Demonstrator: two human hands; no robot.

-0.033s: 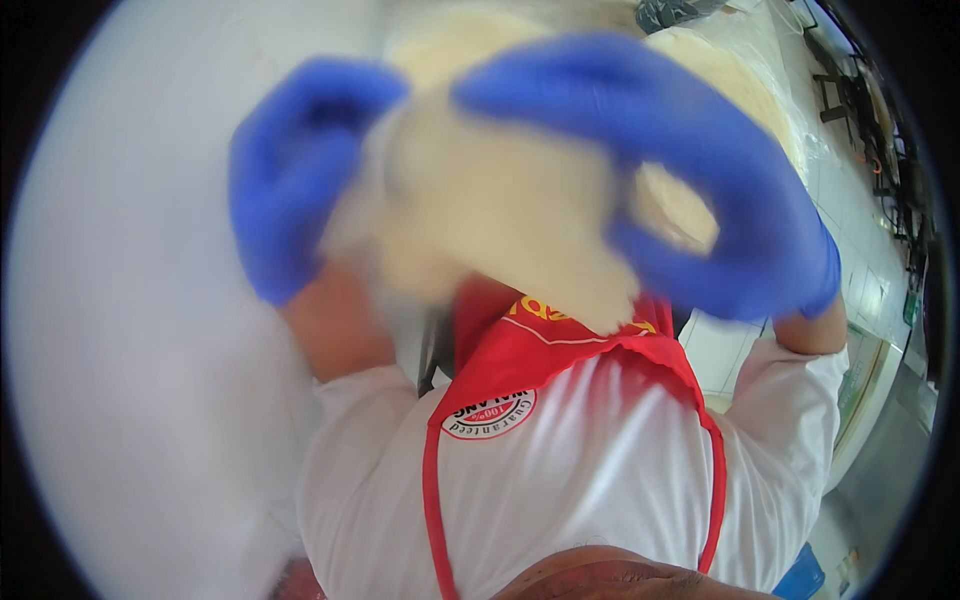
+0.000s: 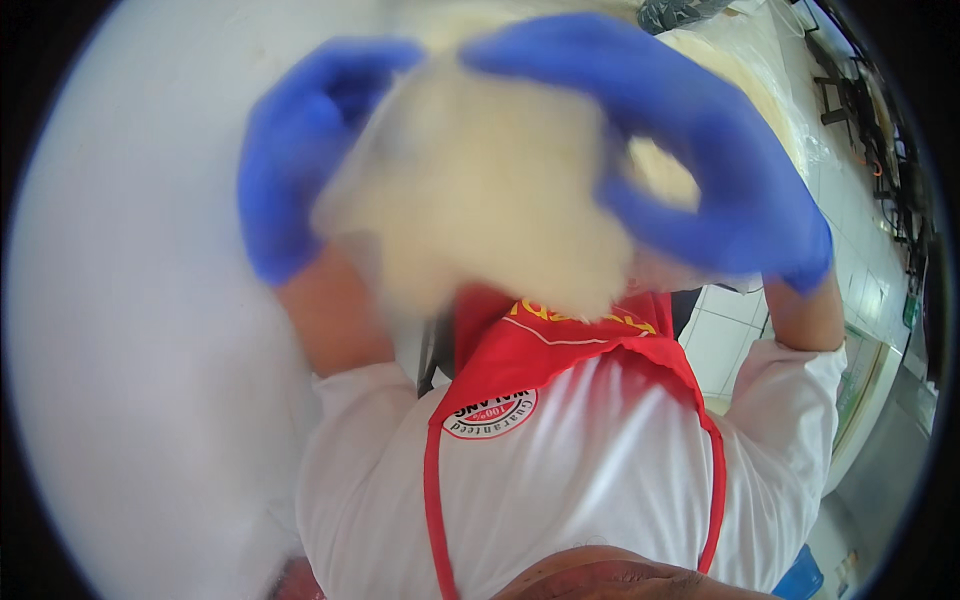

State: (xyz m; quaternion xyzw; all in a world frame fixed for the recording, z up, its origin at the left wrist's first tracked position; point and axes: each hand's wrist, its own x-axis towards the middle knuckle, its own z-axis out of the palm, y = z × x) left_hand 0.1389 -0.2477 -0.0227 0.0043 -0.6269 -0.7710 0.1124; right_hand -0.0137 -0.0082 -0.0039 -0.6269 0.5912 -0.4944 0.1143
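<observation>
A thin, floppy, cream-coloured dough sheet [image 2: 490, 190] hangs blurred in front of my chest, with a ragged lower edge. My left hand [image 2: 300, 150], in a blue glove, has its fingers curled at the sheet's upper left edge. On the other side my right hand [image 2: 700, 160], gloved the same way, grips the sheet's right part, its long fingers reaching across the top. Motion smears the fingertips of both hands. Behind the right hand, partly hidden, lie more round pale sheets [image 2: 715, 55].
A white work surface [image 2: 150, 300] fills the left side. Clear plastic film [image 2: 770, 50] lies around the pale sheets at the upper right. Beyond are a tiled floor [image 2: 725, 330] and dark equipment [image 2: 860, 110]. My red apron [image 2: 570, 350] is just below the sheet.
Both hands have risen slightly, toward the top of the view, carrying the dough sheet along. My left hand has also come a little to the right.
</observation>
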